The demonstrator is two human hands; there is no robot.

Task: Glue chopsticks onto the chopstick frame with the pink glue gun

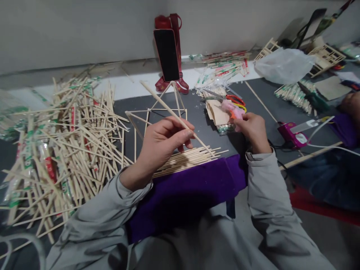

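Observation:
My left hand pinches a thin wooden chopstick, which slants from upper left down to the right. Beneath that hand lies a row of bare chopsticks along the table's near edge. Just behind it stands a frame of joined chopsticks with a peaked top, partly hidden by my hand. Over on the right, my right hand is closed round a pink glue gun with an orange part, above a folded piece of cardboard. Scissors with red and yellow handles lie behind it.
A large heap of chopsticks, some wrapped, covers the left side. A phone leans on a red holder at the back. To the right are a plastic bag, a magenta device and another person's hand.

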